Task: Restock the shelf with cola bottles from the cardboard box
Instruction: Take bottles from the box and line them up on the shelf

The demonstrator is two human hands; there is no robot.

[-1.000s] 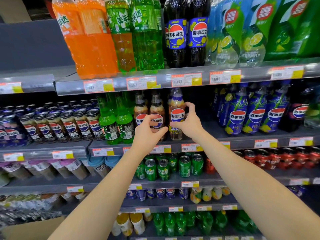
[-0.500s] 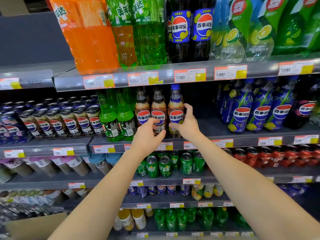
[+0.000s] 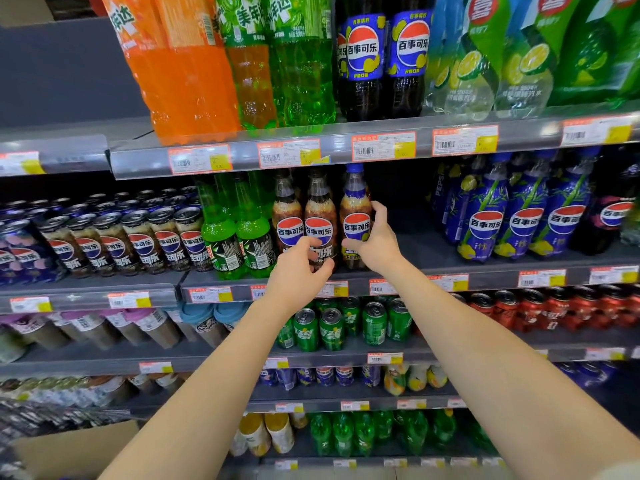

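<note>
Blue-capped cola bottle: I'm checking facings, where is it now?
Head view, centre: the blue-capped cola bottle stands on the second shelf in the right hand, right of the black-capped cola bottle the left hand grips.

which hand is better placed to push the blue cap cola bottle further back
Right: the right hand grips the blue-cap cola bottle, while the left hand holds the middle cola bottle beside it.
</note>
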